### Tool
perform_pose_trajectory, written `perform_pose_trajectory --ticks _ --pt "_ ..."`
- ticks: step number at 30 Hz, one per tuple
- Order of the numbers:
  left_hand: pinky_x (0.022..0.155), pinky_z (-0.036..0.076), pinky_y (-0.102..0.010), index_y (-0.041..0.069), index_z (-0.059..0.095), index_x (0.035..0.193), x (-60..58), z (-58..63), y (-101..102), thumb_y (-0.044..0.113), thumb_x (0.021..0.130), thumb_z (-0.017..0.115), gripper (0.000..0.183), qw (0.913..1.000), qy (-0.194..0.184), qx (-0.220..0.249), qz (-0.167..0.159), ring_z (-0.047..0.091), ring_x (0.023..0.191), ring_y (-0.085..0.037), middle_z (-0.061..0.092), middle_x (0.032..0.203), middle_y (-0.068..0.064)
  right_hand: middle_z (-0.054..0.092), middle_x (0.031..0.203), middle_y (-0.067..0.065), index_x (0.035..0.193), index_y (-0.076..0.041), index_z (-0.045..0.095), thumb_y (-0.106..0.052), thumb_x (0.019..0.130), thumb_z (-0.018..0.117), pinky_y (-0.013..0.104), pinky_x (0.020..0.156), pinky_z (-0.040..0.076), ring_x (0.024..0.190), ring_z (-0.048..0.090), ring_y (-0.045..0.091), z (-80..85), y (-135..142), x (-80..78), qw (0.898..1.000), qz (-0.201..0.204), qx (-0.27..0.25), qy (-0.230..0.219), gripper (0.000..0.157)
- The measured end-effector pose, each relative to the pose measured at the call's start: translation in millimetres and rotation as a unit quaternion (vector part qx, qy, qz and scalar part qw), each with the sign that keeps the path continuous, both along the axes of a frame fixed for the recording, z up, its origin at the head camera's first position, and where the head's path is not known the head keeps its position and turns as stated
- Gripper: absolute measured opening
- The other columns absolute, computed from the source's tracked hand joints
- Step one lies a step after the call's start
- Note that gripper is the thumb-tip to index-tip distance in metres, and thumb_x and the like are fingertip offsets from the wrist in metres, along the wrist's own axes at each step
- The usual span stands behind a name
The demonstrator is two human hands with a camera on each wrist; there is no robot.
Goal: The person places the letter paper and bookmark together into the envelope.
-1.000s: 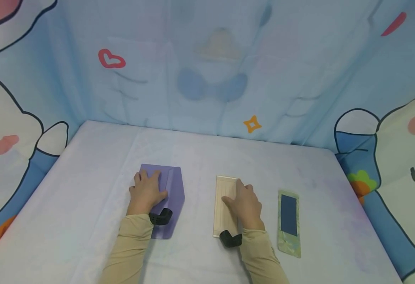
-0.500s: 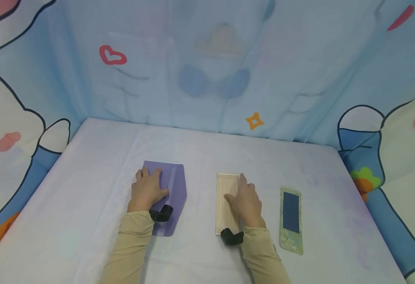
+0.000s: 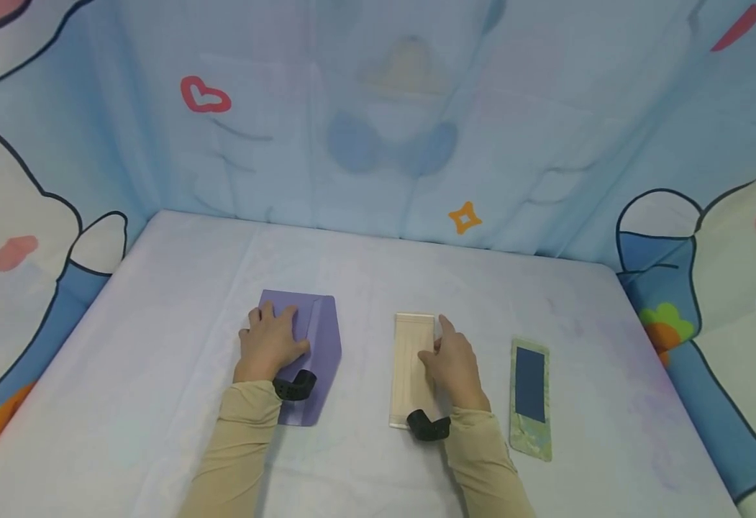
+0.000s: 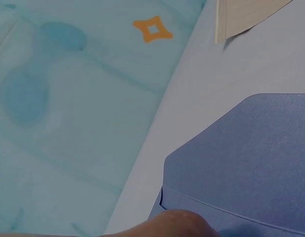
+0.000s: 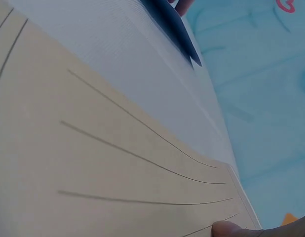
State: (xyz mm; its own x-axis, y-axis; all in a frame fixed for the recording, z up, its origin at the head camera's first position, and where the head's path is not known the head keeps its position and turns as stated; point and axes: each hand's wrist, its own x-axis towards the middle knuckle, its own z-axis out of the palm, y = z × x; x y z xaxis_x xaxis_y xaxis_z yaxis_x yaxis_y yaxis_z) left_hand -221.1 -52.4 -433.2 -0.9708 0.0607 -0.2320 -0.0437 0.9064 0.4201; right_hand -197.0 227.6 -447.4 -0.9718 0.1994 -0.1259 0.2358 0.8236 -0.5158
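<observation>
My left hand (image 3: 269, 347) lies spread over a purple envelope (image 3: 324, 360) on the table, its thumb near the flap's edge. In the left wrist view the envelope's flap (image 4: 241, 143) is open, folded back from the fold line. To the right, my right hand (image 3: 452, 365) pinches the right edge of a cream sheet of lined writing paper (image 3: 410, 367), thumb on top and index finger pointing forward. Up close in the right wrist view, the printed lines on the paper (image 5: 118, 163) look curved, with the thumb tip (image 5: 226, 229) over its edge.
A green patterned card (image 3: 531, 444) with a dark blue panel lies right of the right hand. Everything rests on a white cloth-covered table (image 3: 365, 460). A light blue cartoon-printed curtain (image 3: 326, 187) stands along the table's far edge.
My right thumb has drawn back to the right edge of the writing paper, where the fingers now bend in. The left hand stays on the envelope; the head view has tilted slightly.
</observation>
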Motion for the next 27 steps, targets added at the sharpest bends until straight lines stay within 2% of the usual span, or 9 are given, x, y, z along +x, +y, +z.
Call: perform_pose_trajectory --ticks 5,8,11,14,17,22,27 --pt "0.098 0.03 -0.067 0.011 0.04 0.144 -1.4 -0.3 0 0.034 0.081 0.064 0.071 1.0 -0.006 0.001 0.002 0.022 0.135 -0.047 0.026 0.148 -0.028 0.061 0.092 0.013 0.143 0.0 0.038 -0.009 0.082 0.071 0.031 0.062 0.045 0.074 0.053 0.021 0.1 1 -1.4 1.0 0.005 -0.014 0.001 0.07" --pt "0.098 0.03 -0.067 0.011 0.04 0.144 -2.4 -0.5 1 0.035 0.081 0.064 0.071 1.0 -0.006 0.001 0.002 0.022 0.135 -0.047 0.026 0.148 -0.028 0.061 0.094 0.014 0.142 0.0 0.04 -0.015 0.081 0.072 0.032 0.063 0.045 0.075 0.053 0.022 2.2 -2 -0.4 1.0 0.003 -0.019 -0.002 0.07" --pt "0.098 0.029 -0.067 0.011 0.04 0.144 -2.5 -0.8 1 0.035 0.082 0.064 0.071 1.0 -0.007 0.0 0.002 0.021 0.135 -0.048 0.025 0.149 -0.028 0.059 0.102 0.019 0.143 0.003 0.037 -0.026 0.08 0.074 0.038 0.07 0.049 0.082 0.055 0.026 3.5 -7 1.5 1.0 0.006 -0.009 -0.009 0.078" --pt "0.098 0.029 -0.067 0.011 0.039 0.145 -2.5 -0.5 1 0.035 0.082 0.063 0.071 1.0 -0.007 -0.001 0.001 0.021 0.135 -0.048 0.025 0.149 -0.028 0.053 0.12 0.028 0.145 0.005 0.032 -0.033 0.079 0.075 0.047 0.085 0.05 0.099 0.058 0.037 3.2 -12 4.0 1.0 0.013 0.013 -0.013 0.088" --pt "0.098 0.029 -0.067 0.011 0.039 0.145 -2.0 0.2 2 0.035 0.082 0.063 0.071 1.0 -0.008 0.0 0.001 0.021 0.135 -0.048 0.025 0.148 -0.028 0.044 0.131 0.035 0.145 0.007 0.029 -0.032 0.079 0.077 0.052 0.092 0.047 0.111 0.055 0.046 1.8 -16 6.5 0.999 0.021 0.034 -0.005 0.091" --pt "0.097 0.03 -0.067 0.011 0.04 0.144 -0.8 0.3 3 0.034 0.082 0.063 0.07 1.0 -0.005 0.0 0.001 0.023 0.134 -0.048 0.027 0.146 -0.029 0.047 0.128 0.036 0.145 0.007 0.03 -0.027 0.079 0.077 0.053 0.087 0.049 0.109 0.056 0.046 -1.1 -21 8.6 0.998 0.021 0.053 0.01 0.087" --pt "0.096 0.03 -0.068 0.01 0.042 0.143 0.3 0.1 4 0.032 0.081 0.062 0.068 1.0 0.004 0.001 0.001 0.024 0.133 -0.049 0.029 0.144 -0.029 0.051 0.126 0.032 0.145 0.003 0.033 -0.028 0.081 0.075 0.055 0.084 0.049 0.109 0.057 0.044 -1.7 -22 7.8 0.998 0.006 0.058 -0.007 0.083"
